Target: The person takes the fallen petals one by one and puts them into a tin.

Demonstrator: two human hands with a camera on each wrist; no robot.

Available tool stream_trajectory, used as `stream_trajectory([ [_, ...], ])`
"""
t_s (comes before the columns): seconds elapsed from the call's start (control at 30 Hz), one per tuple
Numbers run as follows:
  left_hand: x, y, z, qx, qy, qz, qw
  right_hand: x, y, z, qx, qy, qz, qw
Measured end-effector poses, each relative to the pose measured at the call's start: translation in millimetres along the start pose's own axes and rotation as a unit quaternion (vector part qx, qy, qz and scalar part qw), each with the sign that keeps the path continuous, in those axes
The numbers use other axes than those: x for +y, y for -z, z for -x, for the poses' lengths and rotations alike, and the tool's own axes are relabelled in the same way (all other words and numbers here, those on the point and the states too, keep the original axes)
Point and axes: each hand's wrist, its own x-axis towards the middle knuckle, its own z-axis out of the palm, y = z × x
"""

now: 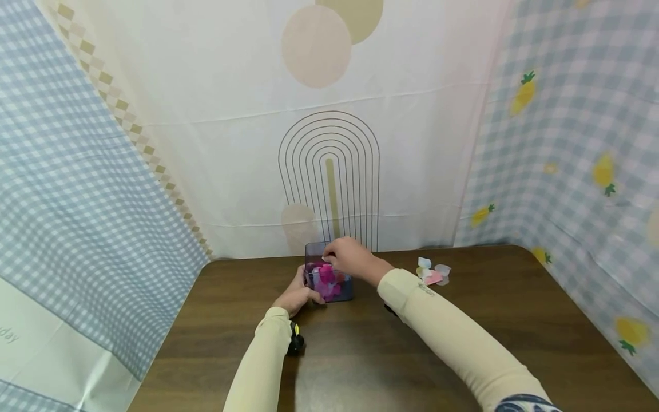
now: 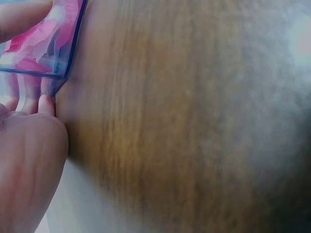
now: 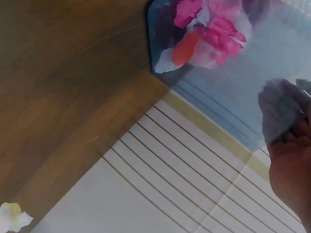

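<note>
A clear bluish plastic box (image 1: 346,290) stands open at the top near the back of the table, with bright pink, white and orange-red petals (image 1: 326,274) inside. My left hand (image 1: 296,294) grips the box at its left side and lower front; in the left wrist view the thumb lies over the front wall and fingers show through the plastic. At the box's opening is my right hand (image 1: 350,257), fingers curled, seeming to pinch a small pale petal (image 3: 304,86). The right wrist view shows that hand partly through the clear wall, its fingertips cut off by the frame edge.
A small pile of white, pink and yellowish petals (image 1: 433,273) lies on the brown wooden table (image 1: 360,366) to the right of the box. A patterned cloth (image 1: 231,189) hangs right behind the table's back edge, and checked cloth (image 1: 571,143) hangs along the right side.
</note>
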Motion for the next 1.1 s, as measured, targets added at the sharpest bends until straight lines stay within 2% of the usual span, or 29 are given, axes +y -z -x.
stream_trajectory([
  [0.13,-0.3,0.6,-0.9,-0.001,0.001,0.004,1.0000,-2,-9,-13.7,-0.016,-0.036,-0.009,0.9992],
  [0.3,-0.4,1.5,-2.2,-0.005,0.001,0.001,1.0000,-6,-13,-16.5,-0.010,-0.070,0.006,0.9975],
  [0.8,0.1,0.6,0.1,-0.008,-0.009,0.000,0.9999,-11,-14,-16.4,-0.018,-0.092,0.027,0.9952],
  [1.1,2.9,0.6,0.0,-0.009,-0.002,0.002,1.0000,-11,-13,-17.0,-0.034,-0.099,0.033,0.9940],
])
